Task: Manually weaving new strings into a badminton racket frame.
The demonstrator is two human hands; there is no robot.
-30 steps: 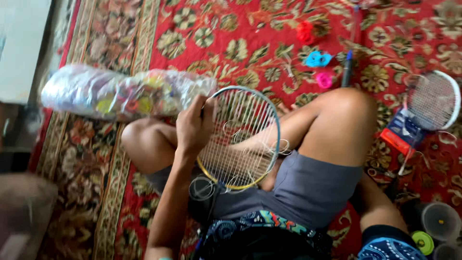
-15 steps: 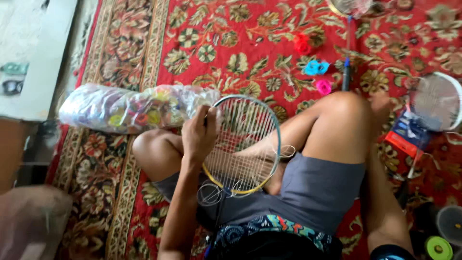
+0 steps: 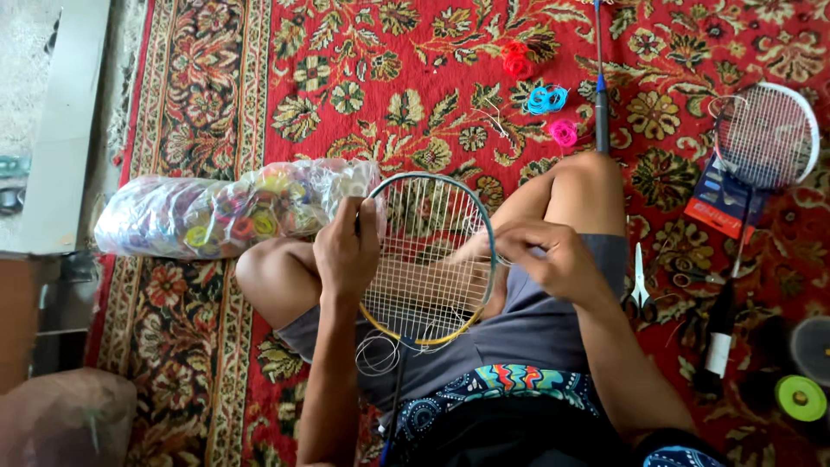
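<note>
Red patterned carpet (image 3: 259, 86) with floral borders, floor level, seen from above over the sitter's bent knees; pale flat board (image 3: 60, 130) along the far left edge. Principal item: badminton racket (image 3: 430, 251), blue-and-yellow oval frame, head resting across the lap between the knees, shaft running down toward the body. Left hand (image 3: 347, 255) closed on the frame's left rim, thumb and fingers curled around it. Right hand (image 3: 553, 259) at the right rim, fingers drawn together, apparently pinching a thin string where it leaves the frame; the exact grip is partly hidden by the knuckles. Condition of stringing, as judged: long vertical strings fill most of the head and cross strings cover the lower part, while the upper part looks sparser; loose string coils (image 3: 380, 353) hang below the throat, untrimmed, so weaving and tying off appear unfinished. Adjacent items: clear plastic bag (image 3: 225, 216) lying on its side just beyond the left knee, packed with coloured string coils; red coil (image 3: 517, 60), blue coil (image 3: 546, 99) and pink coil (image 3: 564, 132) loose on the carpet beyond the right knee; second racket (image 3: 765, 134), white-rimmed and fully strung, well apart at right, lying over a red-and-blue packet (image 3: 718, 203); scissors (image 3: 638, 281) just beside the right thigh; green reel (image 3: 800, 398) at lower right
</note>
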